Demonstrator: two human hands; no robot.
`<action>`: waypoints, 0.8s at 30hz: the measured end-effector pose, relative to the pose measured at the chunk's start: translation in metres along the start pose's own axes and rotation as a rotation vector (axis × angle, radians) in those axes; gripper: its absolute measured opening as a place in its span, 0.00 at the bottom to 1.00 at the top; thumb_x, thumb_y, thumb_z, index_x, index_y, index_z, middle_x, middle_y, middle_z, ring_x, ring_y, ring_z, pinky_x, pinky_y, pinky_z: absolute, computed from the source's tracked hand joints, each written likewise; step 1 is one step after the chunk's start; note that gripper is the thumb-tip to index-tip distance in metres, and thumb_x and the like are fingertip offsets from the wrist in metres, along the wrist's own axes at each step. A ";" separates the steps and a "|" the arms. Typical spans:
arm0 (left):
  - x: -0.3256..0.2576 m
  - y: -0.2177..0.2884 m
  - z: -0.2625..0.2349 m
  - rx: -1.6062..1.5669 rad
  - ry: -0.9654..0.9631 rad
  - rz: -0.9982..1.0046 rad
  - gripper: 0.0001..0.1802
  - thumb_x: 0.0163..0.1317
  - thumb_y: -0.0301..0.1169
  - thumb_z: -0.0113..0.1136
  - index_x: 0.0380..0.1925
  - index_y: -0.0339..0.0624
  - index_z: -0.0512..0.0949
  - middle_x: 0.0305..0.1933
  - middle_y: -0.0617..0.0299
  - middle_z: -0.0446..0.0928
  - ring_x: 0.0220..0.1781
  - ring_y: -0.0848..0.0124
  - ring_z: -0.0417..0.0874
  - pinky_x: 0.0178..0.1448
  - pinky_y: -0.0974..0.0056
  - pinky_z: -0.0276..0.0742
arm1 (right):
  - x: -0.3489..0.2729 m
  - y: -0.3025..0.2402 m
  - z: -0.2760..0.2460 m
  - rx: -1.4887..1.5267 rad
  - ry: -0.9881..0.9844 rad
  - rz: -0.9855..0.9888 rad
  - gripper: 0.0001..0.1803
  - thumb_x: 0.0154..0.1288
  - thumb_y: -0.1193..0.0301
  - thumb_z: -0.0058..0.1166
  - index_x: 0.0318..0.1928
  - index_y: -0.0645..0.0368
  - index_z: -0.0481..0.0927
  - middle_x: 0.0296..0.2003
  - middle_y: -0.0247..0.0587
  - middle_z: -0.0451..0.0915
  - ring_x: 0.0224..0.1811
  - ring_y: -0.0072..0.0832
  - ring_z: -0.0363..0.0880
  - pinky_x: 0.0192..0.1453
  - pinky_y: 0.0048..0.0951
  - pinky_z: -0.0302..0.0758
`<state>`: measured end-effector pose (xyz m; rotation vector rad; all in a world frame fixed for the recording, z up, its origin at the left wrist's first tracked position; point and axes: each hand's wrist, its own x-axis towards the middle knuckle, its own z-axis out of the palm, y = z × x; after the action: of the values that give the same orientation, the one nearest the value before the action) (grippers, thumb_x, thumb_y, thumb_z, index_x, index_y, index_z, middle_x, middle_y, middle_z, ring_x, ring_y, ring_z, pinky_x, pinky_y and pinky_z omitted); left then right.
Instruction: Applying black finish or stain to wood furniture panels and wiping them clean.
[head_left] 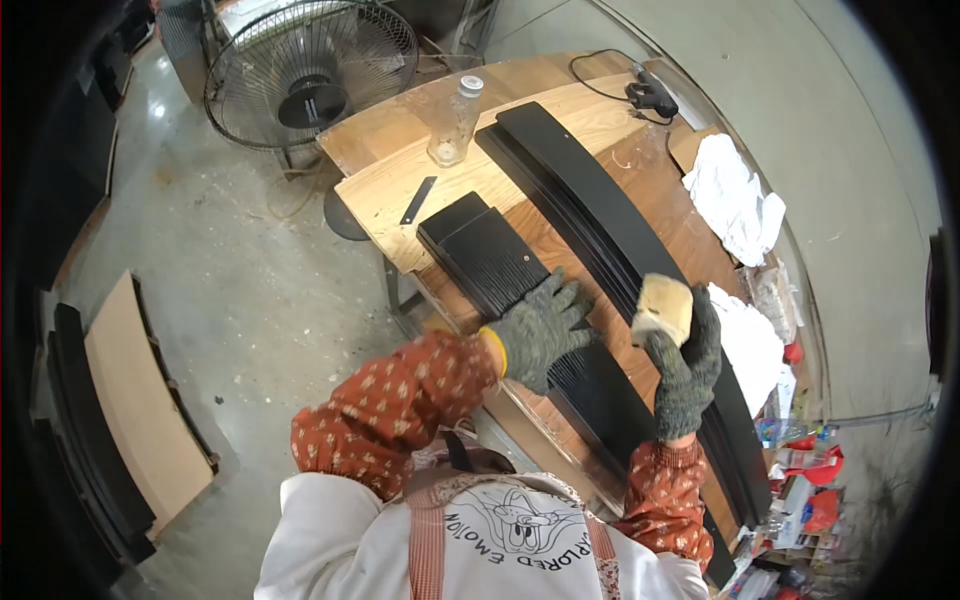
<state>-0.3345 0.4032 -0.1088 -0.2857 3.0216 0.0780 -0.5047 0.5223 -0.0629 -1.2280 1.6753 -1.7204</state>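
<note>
Left hand (pixel 540 328), fingers spread flat, pins the black ridged panel (pixel 500 265) on the desk (pixel 400 180); at 3 o'clock my right hand (pixel 685 365) clamps a sanding block (pixel 662 308). Uneven pressure, I judge, could scuff the ridges.

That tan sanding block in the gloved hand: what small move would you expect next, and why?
Probably a lowering of the tan rectangular sanding block onto the black ribbed flat panel. The right hand holds the block raised above the work, while the left hand lies flat on the panel, pinning it to the wooden workbench. That is only a guess.
</note>
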 end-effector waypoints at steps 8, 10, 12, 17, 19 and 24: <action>0.008 -0.029 0.020 -0.221 0.084 0.161 0.55 0.36 0.58 0.71 0.67 0.52 0.64 0.63 0.48 0.68 0.69 0.47 0.62 0.76 0.40 0.38 | -0.005 -0.004 -0.018 -0.148 0.055 -0.020 0.39 0.54 0.78 0.64 0.67 0.66 0.62 0.63 0.49 0.68 0.62 0.37 0.71 0.63 0.37 0.72; 0.012 -0.038 0.028 -0.265 0.169 0.206 0.53 0.35 0.58 0.72 0.64 0.52 0.67 0.58 0.48 0.70 0.66 0.48 0.65 0.75 0.41 0.41 | -0.011 0.005 -0.051 -0.262 0.111 -0.029 0.37 0.57 0.78 0.60 0.68 0.66 0.61 0.64 0.48 0.67 0.61 0.37 0.71 0.62 0.35 0.72; 0.010 -0.039 0.016 -0.176 0.011 0.195 0.53 0.35 0.57 0.73 0.65 0.52 0.66 0.59 0.47 0.70 0.66 0.48 0.65 0.75 0.41 0.42 | -0.019 0.010 -0.072 -0.171 0.201 0.035 0.37 0.58 0.78 0.59 0.68 0.65 0.61 0.65 0.47 0.66 0.61 0.36 0.72 0.61 0.34 0.73; 0.004 -0.048 -0.008 -0.156 -0.163 0.143 0.52 0.37 0.54 0.73 0.66 0.56 0.65 0.63 0.48 0.67 0.68 0.49 0.63 0.76 0.44 0.44 | -0.017 0.023 -0.072 -0.164 0.240 0.029 0.37 0.58 0.79 0.56 0.68 0.65 0.61 0.65 0.47 0.66 0.62 0.36 0.71 0.62 0.34 0.73; 0.007 -0.051 -0.011 -0.144 -0.183 0.136 0.50 0.39 0.52 0.73 0.65 0.55 0.66 0.62 0.48 0.67 0.67 0.49 0.64 0.75 0.44 0.46 | -0.014 0.022 -0.057 -0.138 0.225 0.023 0.36 0.58 0.79 0.57 0.68 0.65 0.62 0.64 0.47 0.67 0.62 0.37 0.70 0.64 0.35 0.71; 0.007 -0.060 0.003 -0.189 -0.132 0.200 0.48 0.40 0.51 0.72 0.65 0.54 0.67 0.62 0.45 0.67 0.68 0.47 0.62 0.75 0.43 0.46 | 0.004 0.014 -0.024 -0.234 0.130 -0.042 0.37 0.56 0.77 0.62 0.67 0.64 0.63 0.64 0.48 0.68 0.62 0.37 0.71 0.64 0.36 0.71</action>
<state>-0.3299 0.3437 -0.1150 0.0076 2.9036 0.3844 -0.5299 0.5298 -0.0719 -1.2841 1.9881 -1.6978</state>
